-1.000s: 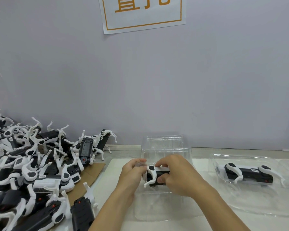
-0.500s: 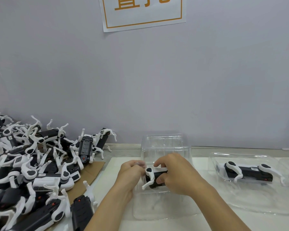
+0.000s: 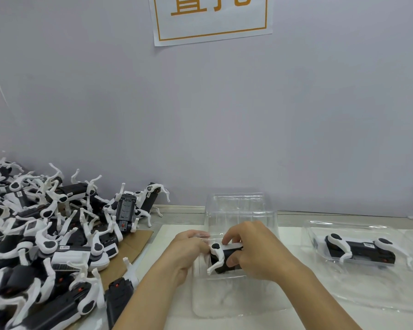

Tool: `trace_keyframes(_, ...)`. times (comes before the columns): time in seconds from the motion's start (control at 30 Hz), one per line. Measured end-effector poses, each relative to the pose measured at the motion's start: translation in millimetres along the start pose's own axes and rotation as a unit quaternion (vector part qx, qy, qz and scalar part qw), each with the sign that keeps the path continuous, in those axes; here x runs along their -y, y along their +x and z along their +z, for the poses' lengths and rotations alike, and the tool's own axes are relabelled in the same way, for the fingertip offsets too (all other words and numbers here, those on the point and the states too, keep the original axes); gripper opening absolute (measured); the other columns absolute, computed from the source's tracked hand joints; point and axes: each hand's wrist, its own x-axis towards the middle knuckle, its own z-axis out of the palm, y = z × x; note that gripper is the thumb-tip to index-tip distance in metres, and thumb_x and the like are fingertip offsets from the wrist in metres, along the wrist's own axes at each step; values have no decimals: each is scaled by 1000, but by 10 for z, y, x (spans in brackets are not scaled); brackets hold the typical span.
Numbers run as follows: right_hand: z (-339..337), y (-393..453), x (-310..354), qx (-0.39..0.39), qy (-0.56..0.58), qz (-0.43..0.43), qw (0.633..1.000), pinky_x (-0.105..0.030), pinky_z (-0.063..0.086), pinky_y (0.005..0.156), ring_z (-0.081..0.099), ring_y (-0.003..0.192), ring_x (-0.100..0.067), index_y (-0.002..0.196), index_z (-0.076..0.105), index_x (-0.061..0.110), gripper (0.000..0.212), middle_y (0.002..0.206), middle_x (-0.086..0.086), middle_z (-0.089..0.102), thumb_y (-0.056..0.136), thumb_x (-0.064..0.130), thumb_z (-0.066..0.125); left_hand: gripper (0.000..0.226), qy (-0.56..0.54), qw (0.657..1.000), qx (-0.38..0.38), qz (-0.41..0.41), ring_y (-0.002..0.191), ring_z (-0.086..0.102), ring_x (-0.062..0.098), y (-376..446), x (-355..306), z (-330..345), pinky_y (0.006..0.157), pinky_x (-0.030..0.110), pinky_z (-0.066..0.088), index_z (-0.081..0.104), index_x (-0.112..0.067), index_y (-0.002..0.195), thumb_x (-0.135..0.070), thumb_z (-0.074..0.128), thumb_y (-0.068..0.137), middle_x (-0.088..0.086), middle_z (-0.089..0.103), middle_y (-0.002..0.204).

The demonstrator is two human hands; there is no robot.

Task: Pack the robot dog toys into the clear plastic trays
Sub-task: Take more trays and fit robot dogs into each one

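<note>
Clear tray in work: the clear plastic tray [image 3: 239, 306] lies near the middle of the worktop's [image 3: 177, 236] front edge, its hinged lid [image 3: 239, 206] standing up behind it.
Toy in hand: a black-and-white robot dog toy [image 3: 221, 258] sits low in that tray, one white leg angled down to the left.
Right hand: the right hand [image 3: 255, 253] grips the toy's body, fingers over the top and thumb against its near side.
Left hand: the left hand [image 3: 188, 251] is at the tray's left rim with fingers curled; whether its grip is on the toy or the plastic cannot be told.
Packed tray: a second clear tray [image 3: 367, 294] by the right edge holds another toy [image 3: 360, 251] lying lengthwise.
Supply: a heap of loose toys [image 3: 45, 234] fills the left side, partly on cardboard [image 3: 138, 244].
Wall: a white sign [image 3: 210, 20] with orange border hangs above.
</note>
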Motion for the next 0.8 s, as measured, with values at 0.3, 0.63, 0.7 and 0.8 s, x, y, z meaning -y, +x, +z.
trace_keyframes(0.3, 9, 12, 3, 1, 0, 3, 1000, -29, 55, 80, 61, 89, -10, 109, 72, 31, 38, 96, 12, 58, 74, 23, 85, 39, 77, 996, 17, 50, 103, 63, 25, -84, -29, -55, 93, 36, 48, 64, -19, 100, 9, 64, 74, 15, 66, 111)
trace_keyframes(0.63, 22, 12, -22, 3, 14, 12, 1000, -31, 56, 83, 63, 99, -11, 107, 72, 32, 36, 113, 8, 62, 74, 25, 85, 21, 363, 905, 80, 205, 113, 48, 6, -200, -314, -158, 81, 23, 39, 57, -40, 100, -38, 71, 85, -17, 50, 129)
trace_keyframes(0.7, 28, 18, -31, 8, 22, 9, 1000, -35, 57, 84, 65, 100, -13, 106, 73, 31, 35, 111, 6, 66, 74, 25, 85, 26, 383, 897, 116, 187, 114, 47, 6, -197, -258, -143, 85, 25, 41, 57, -36, 103, -45, 73, 84, -16, 49, 131)
trace_keyframes(0.8, 28, 29, -38, 14, 34, 11, 999, -37, 59, 82, 68, 93, -14, 105, 74, 29, 35, 110, 5, 67, 72, 23, 85, 25, 368, 905, 111, 179, 115, 51, 10, -176, -183, -112, 95, 31, 45, 56, -31, 97, -43, 74, 85, -13, 53, 126)
